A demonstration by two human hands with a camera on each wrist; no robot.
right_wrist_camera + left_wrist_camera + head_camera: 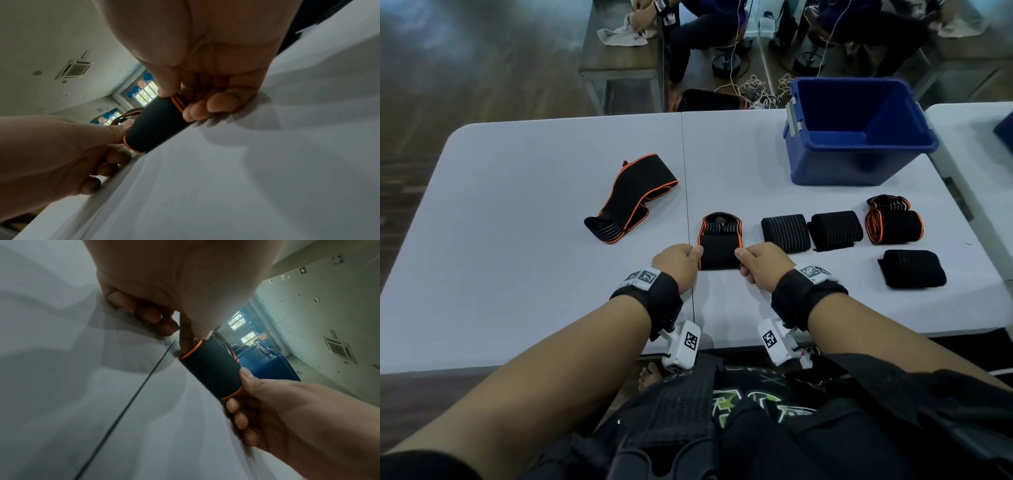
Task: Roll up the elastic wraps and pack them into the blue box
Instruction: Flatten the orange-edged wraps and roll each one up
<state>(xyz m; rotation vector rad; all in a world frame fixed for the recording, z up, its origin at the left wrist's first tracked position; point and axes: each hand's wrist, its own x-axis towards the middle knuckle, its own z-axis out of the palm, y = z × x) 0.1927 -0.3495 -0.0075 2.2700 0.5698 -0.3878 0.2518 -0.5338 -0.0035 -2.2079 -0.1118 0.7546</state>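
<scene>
A black elastic wrap with orange edging [719, 248] lies partly rolled on the white table [534, 274], just in front of me. My left hand [681, 260] pinches the roll's left end, and my right hand [758, 263] pinches its right end. In the left wrist view the roll [211, 369] sits between my left thumb and curled fingers [156, 319], with my right hand [257, 402] at its far end. The right wrist view shows the same roll [153, 125] held at both ends. The open blue box [856, 133] stands at the back right.
An unrolled orange-edged wrap [631, 198] lies at the left middle. Several rolled wraps [835, 229] sit in a row to the right, one more [911, 269] nearer the front edge. Another person sits at a table behind. A second white table [976, 144] adjoins on the right.
</scene>
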